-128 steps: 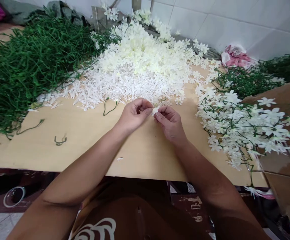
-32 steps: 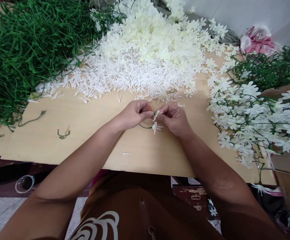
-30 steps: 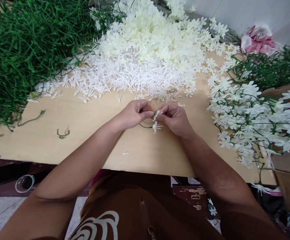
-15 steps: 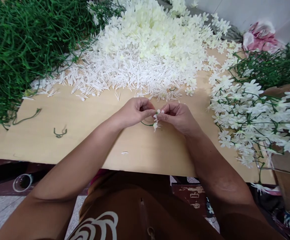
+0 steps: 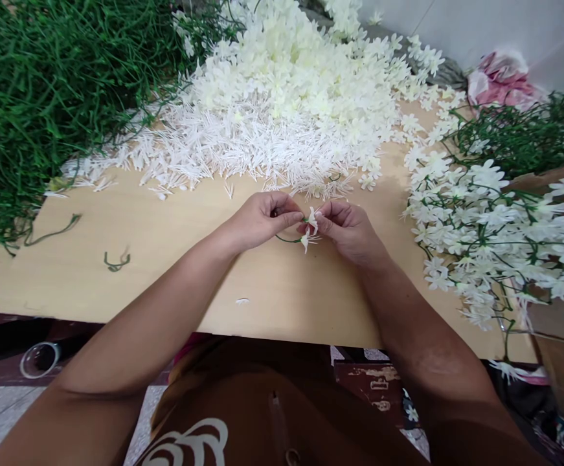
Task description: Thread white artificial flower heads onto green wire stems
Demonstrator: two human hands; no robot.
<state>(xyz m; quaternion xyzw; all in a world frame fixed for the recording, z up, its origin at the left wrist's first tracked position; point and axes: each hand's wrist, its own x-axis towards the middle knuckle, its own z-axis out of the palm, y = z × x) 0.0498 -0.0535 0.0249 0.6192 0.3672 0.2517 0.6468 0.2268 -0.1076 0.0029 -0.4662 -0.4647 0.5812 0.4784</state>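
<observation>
My left hand (image 5: 269, 220) pinches a thin green plastic stem (image 5: 289, 240) between thumb and fingers, over the middle of the board. A white artificial flower (image 5: 313, 221) sits at the stem's tip, and the fingertips of my right hand (image 5: 347, 226) are closed on it. Just below hangs a second white flower (image 5: 305, 242) with thin spiky strands, on a branch of the same stem. Beyond my hands lie a heap of white spiky stamen pieces (image 5: 247, 149) and a mound of loose cream-white petals (image 5: 296, 71).
Green stems (image 5: 63, 97) are piled at the left. Assembled white flowers (image 5: 485, 226) lie at the right by a cardboard box (image 5: 563, 323). Two loose stem bits, one a short stem piece (image 5: 116, 262), lie on the tan board (image 5: 165, 226). A pink-white bag (image 5: 502, 81) rests at the back right.
The flower between my hands now faces right, its petals spread more fully at the stem's tip. My right fingers have shifted slightly right. My left hand has hardly moved.
</observation>
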